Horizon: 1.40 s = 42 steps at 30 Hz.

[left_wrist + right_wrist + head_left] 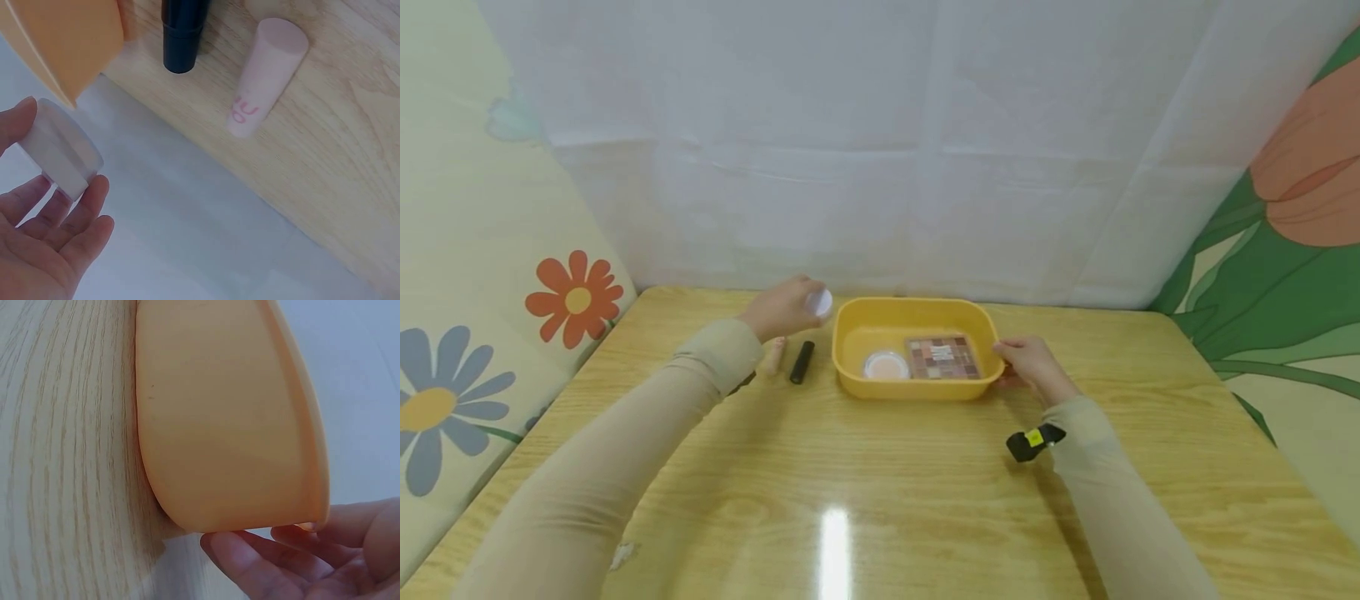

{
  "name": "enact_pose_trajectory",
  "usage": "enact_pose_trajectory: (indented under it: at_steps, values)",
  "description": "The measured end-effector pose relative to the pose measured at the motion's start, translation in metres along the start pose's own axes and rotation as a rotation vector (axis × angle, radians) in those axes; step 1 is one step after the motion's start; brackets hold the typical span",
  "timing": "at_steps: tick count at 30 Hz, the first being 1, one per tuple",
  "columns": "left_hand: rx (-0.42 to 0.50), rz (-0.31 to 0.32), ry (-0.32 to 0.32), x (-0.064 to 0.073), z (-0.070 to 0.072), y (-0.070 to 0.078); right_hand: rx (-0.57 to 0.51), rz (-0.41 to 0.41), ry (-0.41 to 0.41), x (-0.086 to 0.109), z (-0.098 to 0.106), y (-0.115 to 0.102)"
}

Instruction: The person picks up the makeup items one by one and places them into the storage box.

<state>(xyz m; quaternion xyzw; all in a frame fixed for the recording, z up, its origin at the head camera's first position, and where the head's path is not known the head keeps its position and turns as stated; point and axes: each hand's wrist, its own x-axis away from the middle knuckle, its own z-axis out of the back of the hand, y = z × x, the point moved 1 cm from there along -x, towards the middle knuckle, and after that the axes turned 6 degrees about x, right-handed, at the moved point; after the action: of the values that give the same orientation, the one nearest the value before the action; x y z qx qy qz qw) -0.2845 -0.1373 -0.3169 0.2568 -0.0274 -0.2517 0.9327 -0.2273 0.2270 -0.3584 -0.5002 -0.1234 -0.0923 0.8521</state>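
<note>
My left hand (784,308) pinches a small round white jar (65,147) between thumb and fingers, raised just left of the yellow basket (917,389). At the basket's right end, my right hand (1032,364) grips the rim, thumb on top and fingers against the outer wall, as the right wrist view shows. Inside the basket lie a round compact (886,366) with a pale pink face and an eyeshadow palette (943,358) of brown and pink squares. Below the left hand, a black tube (802,362) and a pink tube (269,75) lie on the table.
The wooden table (910,483) reaches back to a white cloth (880,167). Flower-patterned panels (467,250) stand at both sides. A black wrist camera (1033,442) sits on the right sleeve.
</note>
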Motion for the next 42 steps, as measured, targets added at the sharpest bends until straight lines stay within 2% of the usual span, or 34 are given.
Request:
enact_pose_trajectory:
  at_steps: [6,21,30,42]
  values:
    - [0.012,-0.002,-0.015,-0.005,-0.002,0.005,-0.003,0.001,0.007,0.0,0.0,0.0]
    - [-0.055,-0.008,-0.062,-0.019,-0.012,0.025,-0.006,0.003,0.005,-0.001,-0.001,0.003]
    - [-0.143,-0.026,-0.091,-0.029,-0.017,0.032,-0.001,-0.001,-0.001,-0.001,-0.001,0.003]
    - [-0.211,-0.031,-0.173,-0.039,-0.02,0.049,-0.017,0.012,0.004,-0.001,-0.001,0.003]
